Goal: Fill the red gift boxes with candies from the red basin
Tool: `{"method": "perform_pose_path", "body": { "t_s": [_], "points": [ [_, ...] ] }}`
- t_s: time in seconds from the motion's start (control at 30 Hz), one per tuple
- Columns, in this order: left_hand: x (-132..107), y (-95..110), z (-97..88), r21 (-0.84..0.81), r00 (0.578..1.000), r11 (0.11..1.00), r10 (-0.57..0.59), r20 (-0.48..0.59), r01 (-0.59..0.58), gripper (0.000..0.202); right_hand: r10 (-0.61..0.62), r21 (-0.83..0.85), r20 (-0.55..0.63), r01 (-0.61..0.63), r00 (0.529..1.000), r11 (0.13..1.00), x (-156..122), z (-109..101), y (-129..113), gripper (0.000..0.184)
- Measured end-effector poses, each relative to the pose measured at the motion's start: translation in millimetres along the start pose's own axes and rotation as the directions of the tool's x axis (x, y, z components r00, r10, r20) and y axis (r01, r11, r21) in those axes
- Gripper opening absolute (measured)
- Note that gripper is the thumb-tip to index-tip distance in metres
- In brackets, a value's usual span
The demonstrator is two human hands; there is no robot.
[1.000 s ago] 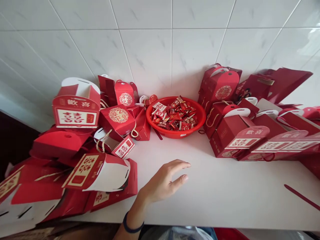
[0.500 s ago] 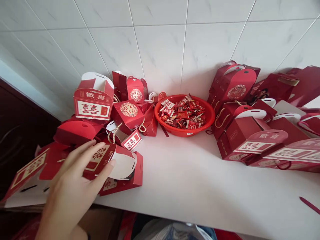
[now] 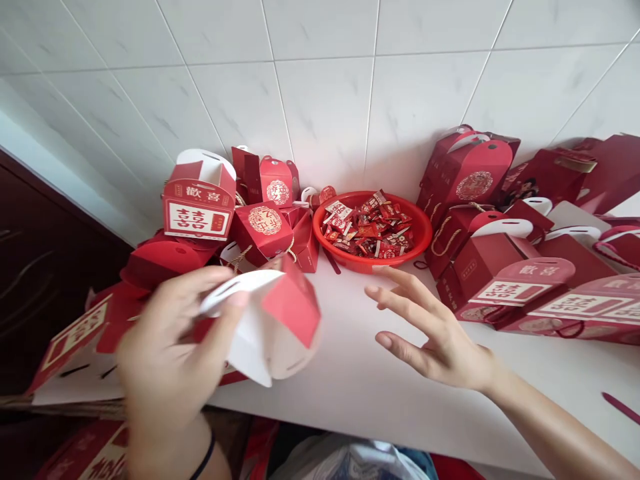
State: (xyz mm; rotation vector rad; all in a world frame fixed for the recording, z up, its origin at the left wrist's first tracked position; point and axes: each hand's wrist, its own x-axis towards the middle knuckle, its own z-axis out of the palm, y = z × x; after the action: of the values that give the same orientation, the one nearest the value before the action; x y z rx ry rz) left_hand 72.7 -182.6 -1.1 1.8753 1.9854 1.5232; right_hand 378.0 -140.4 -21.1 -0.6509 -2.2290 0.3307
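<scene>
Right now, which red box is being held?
The open box with its white inside showing, pinched by a flap in the left hand. It alone is held; the right hand is empty.

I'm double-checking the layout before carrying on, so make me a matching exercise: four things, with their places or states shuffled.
Things
1. left hand
2. right hand
3. red basin
4. opened box

Places or states
A. heaped with small wrapped packets
B. white inside showing, held up off the tabletop
C. gripping a white flap
D. holding nothing, fingers apart

Right pairs: 1-C, 2-D, 3-A, 4-B
</scene>
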Motion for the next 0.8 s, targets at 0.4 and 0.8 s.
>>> {"method": "perform_pose_path", "body": {
  "t_s": [0.4, 0.8],
  "points": [
    [23, 26, 122.5, -0.459, 0.875, 0.889, 0.219, 0.432, 0.004, 0.018, 0.349, -0.252, 0.162, -0.303, 0.923, 0.919, 0, 13, 30, 0.029],
    [2, -22, 111.9, -0.186, 0.728, 0.936, -0.099, 0.678, 0.3, 0.059, 0.685, 0.542, 0.365, -0.742, 0.631, 0.395, -22, 23, 64, 0.085]
  ]
}}
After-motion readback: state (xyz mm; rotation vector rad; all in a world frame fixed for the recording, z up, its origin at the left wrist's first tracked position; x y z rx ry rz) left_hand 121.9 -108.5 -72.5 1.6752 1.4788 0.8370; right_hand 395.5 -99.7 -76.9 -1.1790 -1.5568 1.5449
